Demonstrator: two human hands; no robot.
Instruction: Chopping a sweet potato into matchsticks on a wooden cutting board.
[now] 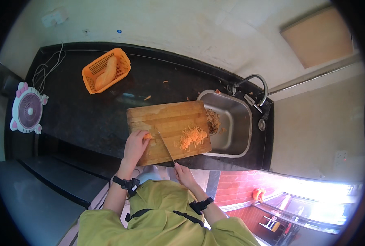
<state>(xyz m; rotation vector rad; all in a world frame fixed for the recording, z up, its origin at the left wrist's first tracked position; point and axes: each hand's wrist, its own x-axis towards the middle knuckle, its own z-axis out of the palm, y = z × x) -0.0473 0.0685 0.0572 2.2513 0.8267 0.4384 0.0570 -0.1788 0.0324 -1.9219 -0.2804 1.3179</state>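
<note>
A wooden cutting board [166, 115] lies on the dark counter, its right end reaching over the edge of the sink. My right hand [184, 175] grips a kitchen knife [165, 143] by its handle at the board's near edge. The blade points away from me across the board. At the board's left side, my left hand [136, 145] has its fingers closed on a small piece of orange vegetable [148, 136], just left of the blade. A pile of orange vegetable shreds [192, 137] rests on the right half of the board.
An orange plastic basket [88, 84] holds a long peeled orange vegetable [107, 74]. Peelings [212, 121] lie in the steel sink [240, 135], with a faucet [264, 84] behind it. A pink-and-white fan [30, 107] and a white cable [41, 74] are at the left.
</note>
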